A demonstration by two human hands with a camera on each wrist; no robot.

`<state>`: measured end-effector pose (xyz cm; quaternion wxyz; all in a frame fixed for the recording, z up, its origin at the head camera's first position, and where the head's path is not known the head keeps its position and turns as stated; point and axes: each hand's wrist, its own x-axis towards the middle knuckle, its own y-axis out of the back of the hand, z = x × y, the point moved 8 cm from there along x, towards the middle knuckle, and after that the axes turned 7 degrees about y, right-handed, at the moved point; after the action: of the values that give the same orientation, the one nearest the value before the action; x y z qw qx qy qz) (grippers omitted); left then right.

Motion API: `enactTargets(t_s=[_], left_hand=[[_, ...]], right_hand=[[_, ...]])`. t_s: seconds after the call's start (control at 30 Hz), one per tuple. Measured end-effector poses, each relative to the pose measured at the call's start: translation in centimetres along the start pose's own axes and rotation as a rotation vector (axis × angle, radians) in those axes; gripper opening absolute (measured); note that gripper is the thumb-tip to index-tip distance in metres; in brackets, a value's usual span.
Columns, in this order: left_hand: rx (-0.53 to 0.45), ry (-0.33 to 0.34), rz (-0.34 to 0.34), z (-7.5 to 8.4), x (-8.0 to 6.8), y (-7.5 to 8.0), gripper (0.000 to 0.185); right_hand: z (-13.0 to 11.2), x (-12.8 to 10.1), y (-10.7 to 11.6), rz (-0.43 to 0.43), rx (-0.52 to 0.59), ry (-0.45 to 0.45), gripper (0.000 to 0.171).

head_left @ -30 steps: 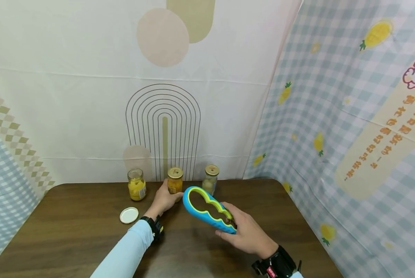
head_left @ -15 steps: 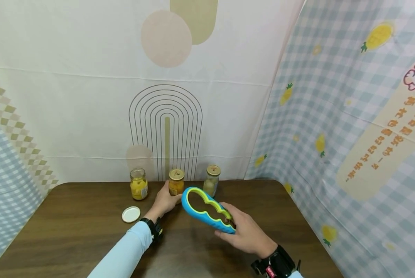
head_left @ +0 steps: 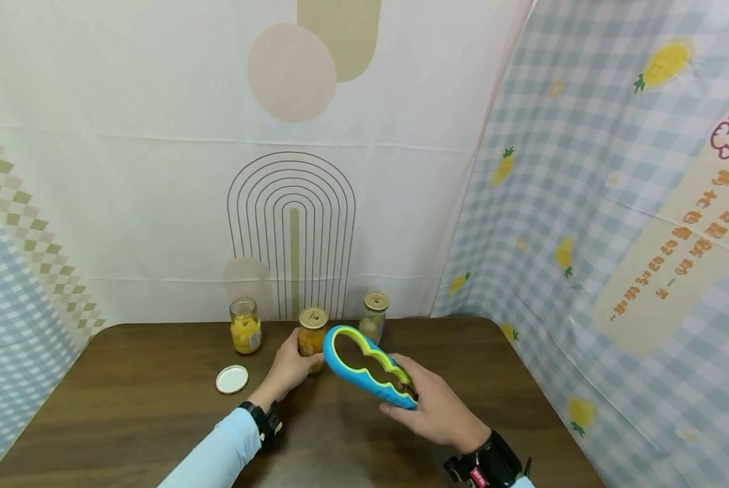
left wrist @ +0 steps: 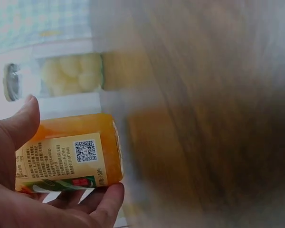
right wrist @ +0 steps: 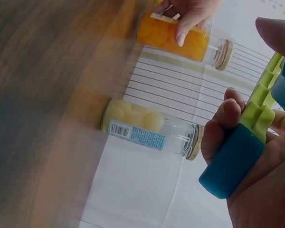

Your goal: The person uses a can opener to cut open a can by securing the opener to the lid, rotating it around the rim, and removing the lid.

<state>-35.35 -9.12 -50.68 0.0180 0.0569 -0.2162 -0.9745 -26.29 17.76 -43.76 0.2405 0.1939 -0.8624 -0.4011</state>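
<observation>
My left hand [head_left: 288,369] grips a jar of orange fruit [head_left: 311,330] with a gold lid, upright on the brown table [head_left: 127,413]; in the left wrist view my thumb and fingers wrap that jar [left wrist: 71,152]. My right hand [head_left: 434,407] holds a blue and green jar opener [head_left: 364,362] by its narrow end, its wide ring just right of the jar's lid. In the right wrist view my fingers curl round the opener's handle [right wrist: 242,161], and the orange jar [right wrist: 180,38] shows beyond.
A lidless jar of yellow fruit [head_left: 245,327] stands at the back left, its white lid [head_left: 232,379] flat on the table in front. A jar of pale fruit [head_left: 373,316] with a gold lid stands at the back right. Cloth backdrops close the back and right sides.
My left hand has drawn the orange jar a little toward me, away from the back wall. The opener's ring has come closer to the jar's lid.
</observation>
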Motion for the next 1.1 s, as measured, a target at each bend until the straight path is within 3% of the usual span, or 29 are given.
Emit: enactTargets(t_s=[0.37,0.73,0.9,1.1], left_hand=[[0.005,-0.03,-0.096,0.3,-5.9,-0.2,0.078],[0.006,-0.053,-0.183,0.5,-11.4,0.2,0.081],[0.007,-0.031,-0.186,0.1,-13.0,0.5,0.081],[-0.004,-0.023,-0.192,0.0,-13.8,0.7,0.082]], right_hand=[[-0.1,-0.3,-0.5,-0.004,0.05,-0.012,0.072],[0.3,0.3,-0.5,0.007,0.048,-0.013,0.072],[0.4,0.5,-0.5,0.003,0.045,-0.021,0.073],[0.3,0.6,-0.6,0.002,0.031,-0.019,0.073]])
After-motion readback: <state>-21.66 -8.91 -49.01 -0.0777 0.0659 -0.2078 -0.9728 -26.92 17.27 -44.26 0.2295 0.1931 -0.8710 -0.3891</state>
